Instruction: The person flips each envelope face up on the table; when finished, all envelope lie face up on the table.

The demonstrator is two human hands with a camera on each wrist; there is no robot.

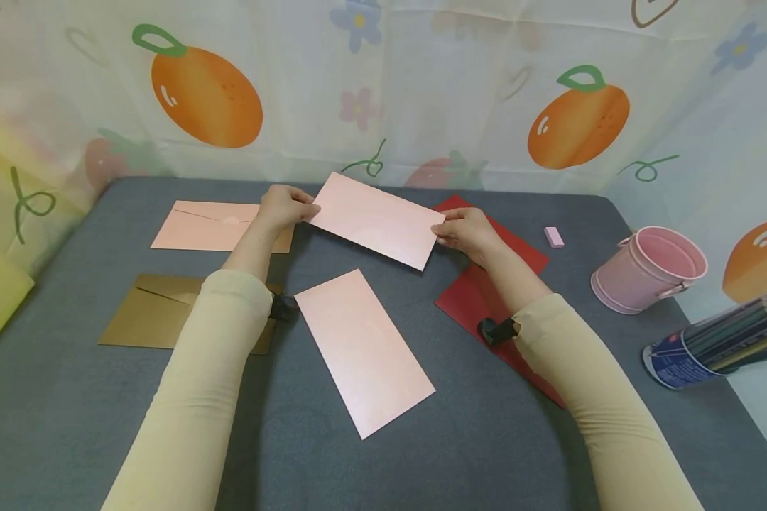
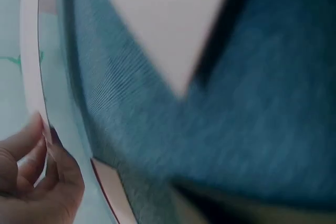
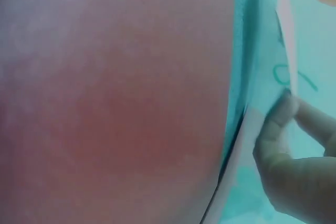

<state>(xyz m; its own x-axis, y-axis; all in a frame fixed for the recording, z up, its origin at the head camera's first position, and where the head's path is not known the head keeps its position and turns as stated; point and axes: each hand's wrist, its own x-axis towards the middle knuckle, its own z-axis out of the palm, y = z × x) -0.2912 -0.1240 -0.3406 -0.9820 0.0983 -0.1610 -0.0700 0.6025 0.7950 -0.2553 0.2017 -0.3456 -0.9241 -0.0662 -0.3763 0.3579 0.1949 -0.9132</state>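
Your left hand and right hand each pinch one short end of a pink envelope, held above the desk near its far edge. Your arms partly hide the red envelope and brown envelope. Both wrist views are blurred.

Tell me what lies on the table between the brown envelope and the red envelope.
A pink envelope lies flat between the brown envelope and the red envelope, seen in the head view.
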